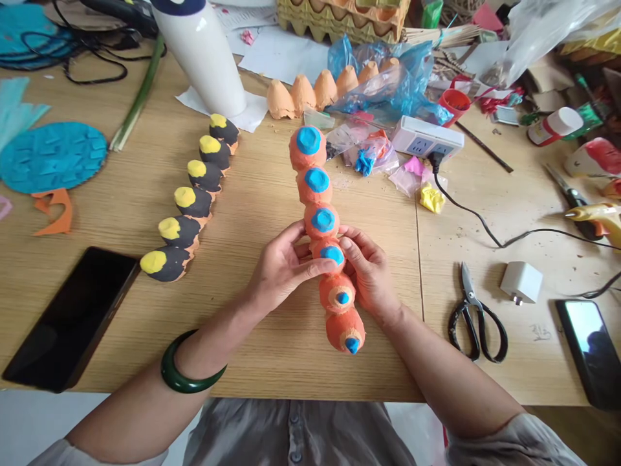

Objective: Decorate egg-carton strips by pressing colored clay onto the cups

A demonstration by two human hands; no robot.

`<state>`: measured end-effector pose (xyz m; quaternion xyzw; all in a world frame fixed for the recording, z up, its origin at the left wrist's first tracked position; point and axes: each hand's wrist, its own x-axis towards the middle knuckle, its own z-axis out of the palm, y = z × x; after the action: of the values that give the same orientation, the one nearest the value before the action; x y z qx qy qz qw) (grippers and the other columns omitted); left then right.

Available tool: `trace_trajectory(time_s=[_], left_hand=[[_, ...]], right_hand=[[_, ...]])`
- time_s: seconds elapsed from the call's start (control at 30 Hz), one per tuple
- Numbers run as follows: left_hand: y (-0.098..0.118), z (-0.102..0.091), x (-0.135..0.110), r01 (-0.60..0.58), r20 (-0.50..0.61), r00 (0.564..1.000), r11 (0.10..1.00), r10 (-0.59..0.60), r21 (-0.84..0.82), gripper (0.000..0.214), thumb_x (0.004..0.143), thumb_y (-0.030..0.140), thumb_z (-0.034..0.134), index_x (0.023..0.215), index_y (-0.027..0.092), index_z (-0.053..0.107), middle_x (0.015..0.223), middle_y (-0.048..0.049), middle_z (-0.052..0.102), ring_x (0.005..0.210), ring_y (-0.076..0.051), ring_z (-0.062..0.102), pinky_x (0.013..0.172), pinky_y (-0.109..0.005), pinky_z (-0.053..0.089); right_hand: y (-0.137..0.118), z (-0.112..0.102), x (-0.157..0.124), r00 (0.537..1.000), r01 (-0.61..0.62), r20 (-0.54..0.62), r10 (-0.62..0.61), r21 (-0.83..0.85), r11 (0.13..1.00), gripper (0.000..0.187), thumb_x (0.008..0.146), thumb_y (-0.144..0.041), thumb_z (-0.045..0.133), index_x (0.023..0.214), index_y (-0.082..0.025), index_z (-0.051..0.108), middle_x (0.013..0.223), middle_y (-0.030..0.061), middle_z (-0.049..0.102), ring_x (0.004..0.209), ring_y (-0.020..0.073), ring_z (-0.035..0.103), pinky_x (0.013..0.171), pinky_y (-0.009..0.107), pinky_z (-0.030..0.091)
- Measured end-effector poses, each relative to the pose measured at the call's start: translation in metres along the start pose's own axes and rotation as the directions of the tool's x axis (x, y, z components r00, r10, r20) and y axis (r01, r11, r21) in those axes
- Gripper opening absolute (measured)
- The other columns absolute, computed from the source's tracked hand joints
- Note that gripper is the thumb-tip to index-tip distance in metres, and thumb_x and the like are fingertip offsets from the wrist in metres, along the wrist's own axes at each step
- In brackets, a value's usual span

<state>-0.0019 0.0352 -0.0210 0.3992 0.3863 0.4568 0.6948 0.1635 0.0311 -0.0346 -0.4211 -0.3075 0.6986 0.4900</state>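
Observation:
A strip of orange egg-carton cones with blue clay tips (322,220) lies lengthwise on the wooden table (252,194), running from the middle toward me. My left hand (281,266) grips it from the left, its thumb pressing the blue clay on the fourth cone. My right hand (369,272) holds the same strip from the right, fingers curled round the cones. A green bangle (182,375) sits on my left wrist. To the left lies a second strip, black-painted cones with yellow tips (194,200).
Black scissors (473,317), a white charger plug (521,282) and a phone (589,349) lie right. A dark phone (68,320) lies left. A power strip (427,137), clay bits, a plain orange cone strip (310,94), a white bottle (204,58) and a glue gun (594,217) stand behind.

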Motion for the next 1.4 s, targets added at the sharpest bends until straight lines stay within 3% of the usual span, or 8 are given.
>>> trace_trajectory(time_s=[0.13,0.23,0.37,0.67,0.8,0.93,1.13,1.4], left_hand=[[0.0039,-0.0016,-0.0002,0.04,0.073,0.997,0.998,-0.036,-0.056,0.047,0.089,0.05,0.08,0.126,0.023,0.07,0.131,-0.0103,0.074,0.126,-0.032,0.069,0.104,-0.046,0.06],[0.0065,-0.0011,-0.0008,0.043,0.086,0.995,0.999,-0.04,-0.028,0.044,0.084,0.04,0.085,0.124,0.025,0.071,0.132,-0.0079,0.073,0.129,-0.031,0.066,0.109,-0.045,0.057],[0.0044,-0.001,-0.0009,0.05,0.096,0.994,0.998,-0.048,-0.028,0.05,0.084,0.033,0.085,0.129,0.024,0.066,0.133,-0.0083,0.072,0.124,-0.027,0.07,0.104,-0.041,0.06],[0.0011,0.0012,-0.0016,0.012,0.021,1.0,0.998,-0.014,0.063,0.063,0.072,0.026,0.093,0.126,0.018,0.061,0.113,-0.0083,0.078,0.105,-0.024,0.076,0.091,-0.032,0.064],[0.0008,0.0024,-0.0026,0.016,-0.002,1.0,0.997,-0.016,0.077,0.063,0.069,0.024,0.095,0.123,0.018,0.062,0.115,-0.0088,0.078,0.101,-0.023,0.077,0.089,-0.033,0.065],[0.0022,0.0024,-0.0025,-0.003,-0.007,1.0,0.998,0.004,0.057,0.063,0.068,0.024,0.096,0.122,0.018,0.063,0.125,-0.011,0.075,0.105,-0.025,0.077,0.092,-0.034,0.065],[0.0053,0.0012,-0.0021,0.047,0.1,0.994,0.999,-0.048,0.018,0.077,0.069,0.026,0.097,0.135,0.02,0.057,0.128,-0.0117,0.076,0.112,-0.027,0.077,0.095,-0.035,0.065],[0.0071,0.0036,-0.0039,-0.002,0.066,0.998,0.997,-0.003,0.071,0.062,0.08,0.03,0.09,0.133,0.019,0.06,0.13,-0.0122,0.075,0.124,-0.03,0.072,0.1,-0.036,0.062]], right_hand=[[-0.0007,0.0006,0.0002,1.0,0.0,-0.03,0.0,-0.006,1.0,0.037,0.085,-0.052,0.083,0.11,-0.028,0.069,0.096,-0.001,0.079,0.085,0.0184,0.074,0.077,0.033,0.063],[0.0004,0.0003,0.0005,1.0,0.02,-0.011,-0.021,-0.01,1.0,0.036,0.085,-0.052,0.083,0.109,-0.029,0.069,0.095,-0.0013,0.078,0.086,0.0184,0.074,0.08,0.034,0.063],[0.003,-0.0002,-0.0004,0.997,0.069,-0.019,-0.07,-0.07,0.995,0.035,0.087,-0.052,0.083,0.11,-0.029,0.069,0.091,-0.0017,0.076,0.084,0.0176,0.072,0.08,0.034,0.062],[0.0061,-0.0004,-0.0011,0.995,0.093,-0.023,-0.095,-0.064,0.994,0.036,0.085,-0.049,0.086,0.11,-0.029,0.069,0.085,-0.003,0.07,0.079,0.015,0.068,0.077,0.03,0.059],[0.007,-0.0014,-0.0003,0.995,0.091,-0.024,-0.094,-0.082,0.992,0.038,0.084,-0.051,0.086,0.11,-0.029,0.07,0.086,-0.0021,0.071,0.081,0.0164,0.068,0.077,0.031,0.06],[0.0072,-0.0028,0.0003,0.997,0.072,-0.008,-0.073,-0.062,0.995,0.039,0.085,-0.052,0.085,0.112,-0.029,0.07,0.09,-0.0012,0.074,0.083,0.0173,0.071,0.079,0.033,0.062],[0.0034,-0.0015,0.0009,0.999,0.035,-0.01,-0.035,0.007,0.999,0.037,0.085,-0.051,0.085,0.11,-0.028,0.069,0.094,-0.0003,0.079,0.086,0.0189,0.074,0.084,0.037,0.064],[0.0013,-0.0007,0.001,1.0,0.027,-0.014,-0.027,0.018,0.999,0.039,0.083,-0.051,0.087,0.109,-0.028,0.069,0.093,-0.0005,0.079,0.086,0.0191,0.075,0.085,0.037,0.064]])
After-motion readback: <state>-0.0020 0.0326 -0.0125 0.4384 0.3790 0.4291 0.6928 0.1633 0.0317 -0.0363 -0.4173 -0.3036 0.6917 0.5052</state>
